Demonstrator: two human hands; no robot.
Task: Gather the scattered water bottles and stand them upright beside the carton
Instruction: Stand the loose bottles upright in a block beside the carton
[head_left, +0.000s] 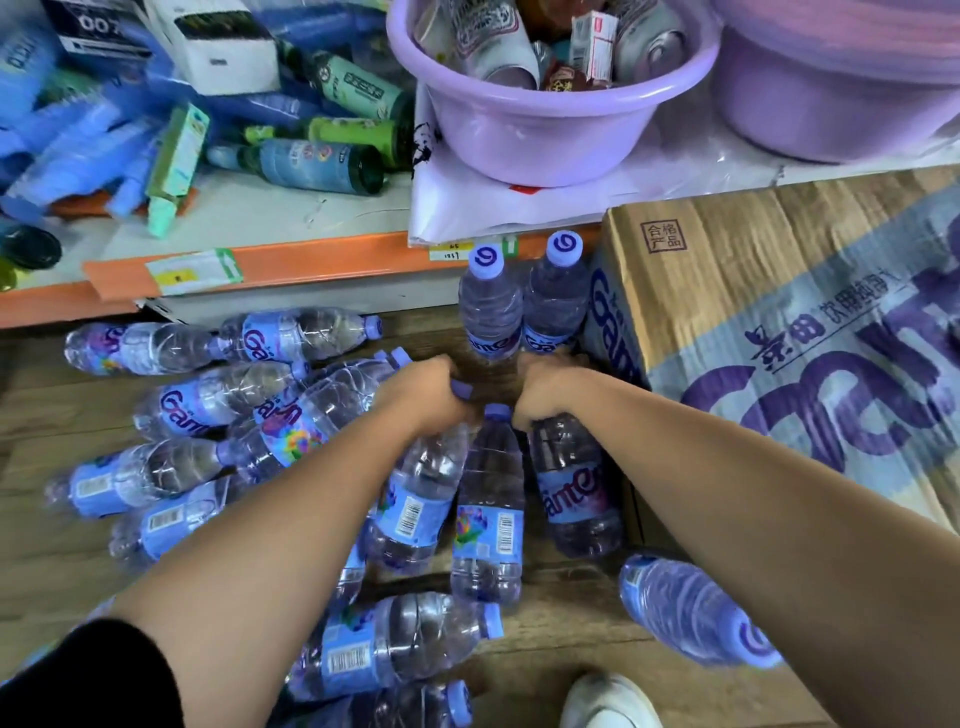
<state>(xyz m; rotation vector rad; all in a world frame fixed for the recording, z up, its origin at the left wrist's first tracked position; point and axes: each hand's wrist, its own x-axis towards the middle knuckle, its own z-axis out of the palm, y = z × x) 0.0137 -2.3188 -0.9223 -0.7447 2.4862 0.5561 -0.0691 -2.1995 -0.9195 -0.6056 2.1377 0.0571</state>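
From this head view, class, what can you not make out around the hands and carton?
Head view:
Cap of the right bottle: hidden under the right hand.
Neck of the tilted bottle: covered by the left hand.
Right edge cuts off the carton.
Lower edge cuts off the bottom bottle.

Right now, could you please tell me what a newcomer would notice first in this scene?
Clear plastic water bottles with lilac caps lie scattered over the wooden floor, left and centre. In the middle, the left hand and right hand each grip a bottle by its neck, just before two upright bottles standing beside the big brown cardboard carton at right.
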